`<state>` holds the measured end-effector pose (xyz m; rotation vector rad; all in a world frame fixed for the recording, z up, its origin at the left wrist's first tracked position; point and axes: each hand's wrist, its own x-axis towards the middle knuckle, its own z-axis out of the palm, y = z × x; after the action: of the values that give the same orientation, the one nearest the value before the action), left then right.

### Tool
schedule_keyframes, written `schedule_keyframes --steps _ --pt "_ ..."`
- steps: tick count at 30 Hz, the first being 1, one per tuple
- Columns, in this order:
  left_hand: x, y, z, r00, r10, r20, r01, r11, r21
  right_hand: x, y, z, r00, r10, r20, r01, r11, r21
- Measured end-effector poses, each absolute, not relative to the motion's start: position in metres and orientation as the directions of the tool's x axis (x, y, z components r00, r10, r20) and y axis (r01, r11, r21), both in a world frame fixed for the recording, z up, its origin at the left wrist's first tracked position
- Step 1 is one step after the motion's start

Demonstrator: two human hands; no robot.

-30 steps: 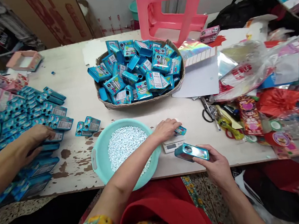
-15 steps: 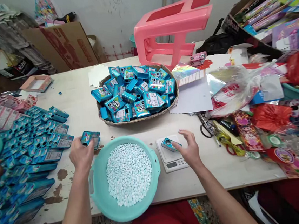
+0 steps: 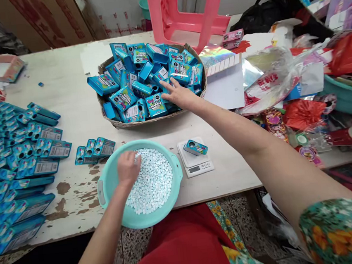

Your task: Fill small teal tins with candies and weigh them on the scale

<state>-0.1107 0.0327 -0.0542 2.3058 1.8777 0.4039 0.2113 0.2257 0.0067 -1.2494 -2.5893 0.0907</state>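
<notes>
Though it's blurred, the left hand [image 3: 128, 168] perhaps touches candies [image 3: 154, 179].

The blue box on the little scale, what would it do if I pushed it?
The blue box would probably slide rather than roll, because its sides look flat. Its glossy surface may be a bit slippery. It's likely fairly stiff, since it keeps a boxy shape without sagging.

Glossy packs [image 3: 157, 104] are gleaming, the plastic basin [image 3: 176, 165] is looking smooth and matt, the plastic stool [image 3: 156, 17] is shining, the bench [image 3: 65, 84] is showing worn paint.
</notes>
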Motion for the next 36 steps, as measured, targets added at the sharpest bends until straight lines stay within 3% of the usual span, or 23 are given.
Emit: schedule_keyframes --steps 4,7,11,14,17,20,23,25,28,31,36 --pt "-0.049 0.01 -0.091 0.112 0.992 0.06 0.953 -0.124 0.275 0.215 0.209 0.017 -0.562 0.749 0.352 0.744 0.643 -0.18" --pt "-0.024 0.001 -0.098 0.126 0.992 0.007 0.944 -0.122 0.307 0.222 0.186 0.028 -0.448 0.804 0.391 0.787 0.562 -0.254" --pt "-0.024 -0.026 -0.088 0.373 0.922 -0.105 0.879 -0.316 0.357 0.214 0.125 0.056 -0.113 0.881 0.46 0.695 0.401 -0.597" --pt "-0.041 -0.049 -0.082 0.411 0.889 -0.2 0.874 -0.322 0.363 0.187 0.058 0.065 -0.011 0.947 0.322 0.453 0.292 -0.842" --pt "-0.064 -0.057 -0.078 0.277 0.922 -0.271 0.889 -0.139 0.436 0.152 -0.005 0.05 -0.038 0.999 0.032 0.215 0.04 -0.976" --pt "-0.083 -0.053 -0.065 0.028 0.939 -0.342 0.696 0.228 0.681 0.121 -0.047 0.022 -0.051 0.989 -0.14 0.128 -0.133 -0.983" --pt "-0.09 -0.046 -0.036 -0.156 0.889 -0.43 0.189 0.454 0.871 0.1 -0.069 0.004 -0.036 0.984 -0.173 0.189 -0.163 -0.968" --pt "-0.088 -0.043 -0.01 -0.166 0.897 -0.41 -0.106 0.397 0.912 0.091 -0.076 -0.001 -0.038 0.99 -0.137 0.251 -0.123 -0.96" --pt "-0.079 -0.039 0.022 -0.116 0.936 -0.331 -0.358 0.272 0.893 0.078 -0.08 -0.003 -0.093 0.995 -0.032 0.327 0.0 -0.945" --pt "-0.071 -0.037 0.033 -0.122 0.944 -0.306 -0.461 0.219 0.86 0.068 -0.08 -0.006 -0.137 0.989 0.048 0.394 0.099 -0.914" --pt "-0.069 -0.033 0.025 -0.2 0.939 -0.28 -0.492 0.151 0.858 0.061 -0.078 -0.006 -0.107 0.994 0.034 0.51 0.084 -0.856"
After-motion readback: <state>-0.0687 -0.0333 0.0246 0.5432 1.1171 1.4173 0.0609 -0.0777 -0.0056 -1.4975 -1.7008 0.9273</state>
